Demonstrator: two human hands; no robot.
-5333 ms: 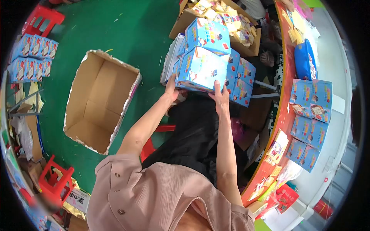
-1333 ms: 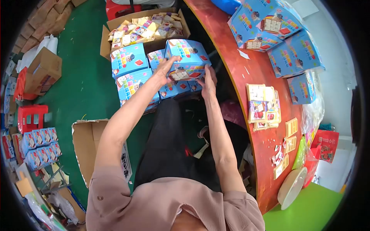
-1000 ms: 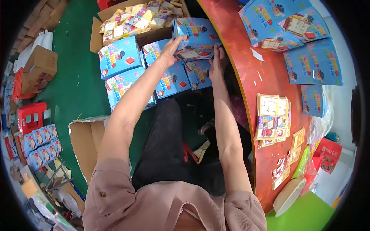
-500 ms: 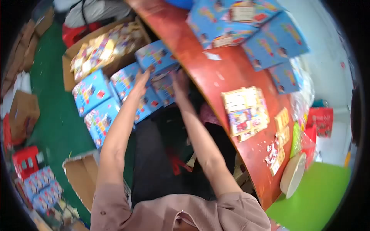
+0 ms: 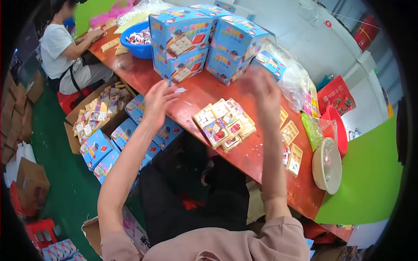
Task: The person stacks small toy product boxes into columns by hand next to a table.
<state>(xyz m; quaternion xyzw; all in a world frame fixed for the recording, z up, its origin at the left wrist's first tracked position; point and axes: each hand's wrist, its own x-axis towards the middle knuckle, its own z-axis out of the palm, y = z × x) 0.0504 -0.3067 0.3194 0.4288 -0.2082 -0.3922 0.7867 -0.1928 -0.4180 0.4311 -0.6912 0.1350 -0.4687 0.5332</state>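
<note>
Green floor point(image 5: 72, 187) lies beside a long red table point(image 5: 139, 78). Blue boxes point(image 5: 183, 39) stand on the table, some piled 2 high. The left hand point(image 5: 159, 102) is near them, fingers apart. The right hand point(image 5: 261, 87) is blurry, so I cannot tell its grip. Yellow trays point(image 5: 224, 124) sit between the 2 arms. Lower boxes point(image 5: 94, 148) are by the left arm.

We see a seated person point(image 5: 56, 43) in white tee, upper L, on a red stool point(image 5: 69, 102); we've got a blue basin point(image 5: 138, 51) w/ wrapped pcs point(image 5: 140, 38), tilted cream bowl point(image 5: 320, 167) nr a green panel point(image 5: 368, 178), red bag point(image 5: 335, 92), red cylinder point(image 5: 365, 32) upper R, brown carton point(image 5: 32, 185) on green flr point(image 5: 65, 191).
</note>
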